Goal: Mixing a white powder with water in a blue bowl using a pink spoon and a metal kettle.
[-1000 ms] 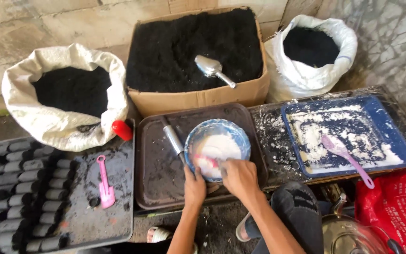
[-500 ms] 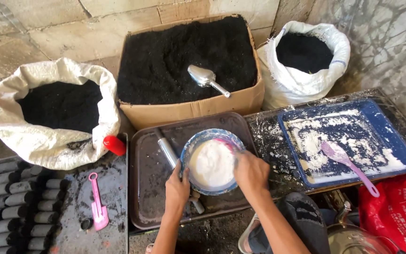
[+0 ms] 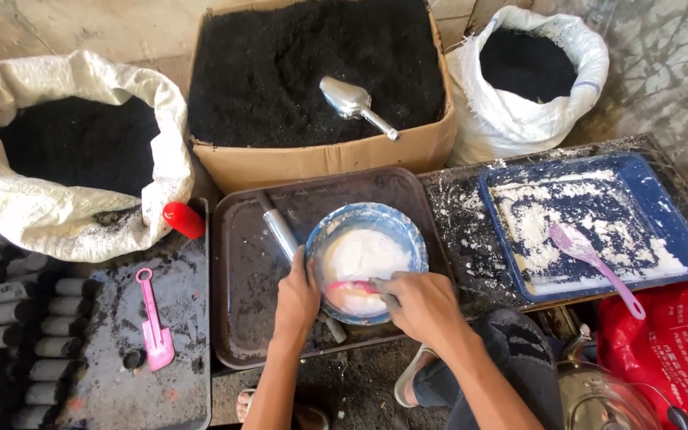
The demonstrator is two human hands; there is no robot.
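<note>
The left hand [image 3: 296, 299] grips the near left rim of the blue bowl [image 3: 366, 263], fingers curled against its wall to steady it; the right hand [image 3: 420, 306] is clenched around a pink-handled utensil [image 3: 352, 287] whose working end lies in the white paste [image 3: 360, 263] inside the bowl; the tip itself is buried, so its shape cannot be told; the paste looks thick and fairly smooth, filling the lower part of the bowl with smears up the wall, which suggests the mixing is well along though not plainly finished, since the utensil is in the mass and nothing has been lifted out

The bowl sits on a dark brown tray [image 3: 240, 279], whose surface is dusty and otherwise bare except for a metal tube [image 3: 280, 231] lying aslant just beside the bowl's left rim; to the right, a blue tray [image 3: 678, 231] carries scattered white powder and a lilac spoon [image 3: 595, 259], much of the powder scraped thin; to the left, a black tray [image 3: 177, 374] holds a pink spatula [image 3: 153, 322], and rows of dark cylinders [image 3: 9, 318] lie stacked at the far left, apparently finished pieces; a red cap [image 3: 183, 220] rests near the sack

Beyond, a cardboard box [image 3: 320, 163] of black powder holds a metal scoop [image 3: 352, 102]; a white sack [image 3: 73, 215] on the left and another sack [image 3: 535, 119] on the right are both open and well filled with the same black stuff, so plenty of raw material is left
</note>
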